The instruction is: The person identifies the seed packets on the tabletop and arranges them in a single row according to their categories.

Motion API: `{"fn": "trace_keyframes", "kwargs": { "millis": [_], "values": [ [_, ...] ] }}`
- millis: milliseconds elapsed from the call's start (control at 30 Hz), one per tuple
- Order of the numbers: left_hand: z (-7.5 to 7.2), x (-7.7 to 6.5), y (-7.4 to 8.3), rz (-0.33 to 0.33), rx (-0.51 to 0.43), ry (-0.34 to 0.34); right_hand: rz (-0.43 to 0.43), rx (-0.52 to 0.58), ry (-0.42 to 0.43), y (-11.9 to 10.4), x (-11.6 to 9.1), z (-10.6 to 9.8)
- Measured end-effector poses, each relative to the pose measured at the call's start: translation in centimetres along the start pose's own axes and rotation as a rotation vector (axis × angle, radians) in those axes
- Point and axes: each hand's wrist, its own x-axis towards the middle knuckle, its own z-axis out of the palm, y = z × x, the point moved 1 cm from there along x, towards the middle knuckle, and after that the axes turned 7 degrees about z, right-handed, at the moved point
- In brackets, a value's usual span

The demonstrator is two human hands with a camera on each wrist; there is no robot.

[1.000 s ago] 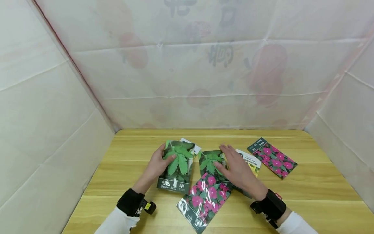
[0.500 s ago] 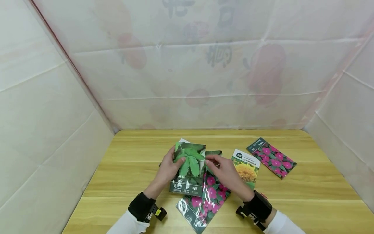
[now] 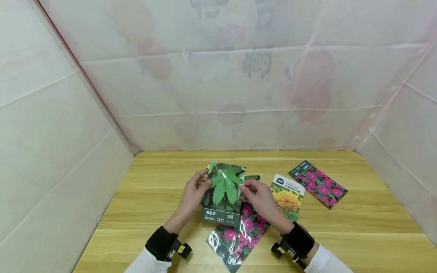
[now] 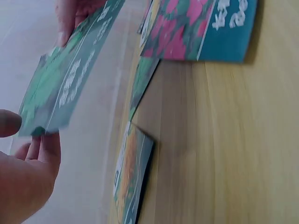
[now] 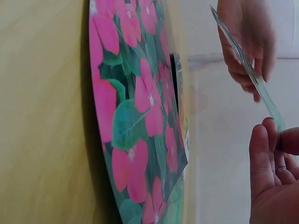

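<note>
A seed packet point(image 3: 223, 193) with a green leaf picture is held up above the table, tilted. My left hand point(image 3: 192, 194) pinches its left edge, thumb on the front and fingers behind, as the left wrist view shows. At the opposite edge my right hand point(image 3: 261, 197) pinches the packet between thumb and fingers. Below it lies a packet with pink flowers point(image 3: 247, 231), partly covering another green packet point(image 3: 253, 177). An orange-flower packet point(image 4: 131, 170) lies on the table in the left wrist view; in the head view it is hidden behind the held packet and left hand.
Right of my right hand lies a yellow-flower packet point(image 3: 287, 199). Farther right, another pink-flower packet point(image 3: 319, 184) lies at a slant. The wooden table point(image 3: 368, 227) is enclosed by pale fabric walls point(image 3: 211, 83) at the back and sides.
My left hand has brought the green-leaf packet rightward and raised it. My right hand has left the packets on the right, moved leftward, and taken hold of the packet's right edge.
</note>
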Motion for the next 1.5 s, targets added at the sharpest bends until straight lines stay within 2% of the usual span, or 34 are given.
{"fn": "trace_keyframes", "kwargs": {
  "millis": [200, 300, 367, 433, 567, 633, 700, 767, 833, 967, 1100, 1500],
  "values": [
    [-1.1, -0.1, -0.1, 0.006, 0.043, 0.042, 0.004, 0.023, -0.020, 0.0, 0.2, 0.0],
    [-1.8, -0.3, -0.1, 0.003, 0.070, 0.053, -0.054, 0.014, -0.025, 0.0, 0.4, 0.3],
    [-2.4, -0.4, -0.3, -0.006, 0.082, 0.065, -0.099, -0.052, -0.011, -0.1, 0.5, 0.4],
    [-3.4, -0.4, -0.4, -0.021, 0.087, 0.083, -0.171, -0.190, 0.024, -0.3, 0.6, 0.6],
    [-5.5, -0.5, -0.6, -0.043, 0.109, 0.129, -0.380, -0.634, 0.081, -0.7, 1.0, 1.6],
    [-6.6, -0.6, -0.5, -0.047, 0.127, 0.149, -0.479, -0.830, 0.066, -0.8, 1.3, 2.4],
    [-7.5, -0.7, -0.6, -0.056, 0.140, 0.158, -0.523, -0.968, -0.001, -0.8, 1.5, 3.3],
    [-8.2, -0.8, -0.6, -0.063, 0.151, 0.167, -0.505, -1.068, -0.099, -0.7, 1.6, 4.2],
    [-8.7, -0.8, -0.6, -0.072, 0.153, 0.172, -0.448, -1.118, -0.202, -0.6, 1.7, 4.9],
    [-9.2, -0.9, -0.7, -0.077, 0.154, 0.174, -0.292, -1.121, -0.343, -0.3, 1.8, 5.5],
    [-9.4, -1.0, -0.9, -0.087, 0.155, 0.171, -0.206, -1.086, -0.396, 0.0, 1.7, 5.1],
    [-10.4, -1.0, -1.7, -0.110, 0.174, 0.177, -0.126, -1.093, -0.519, 0.0, 0.7, 1.2]
  ]
}}
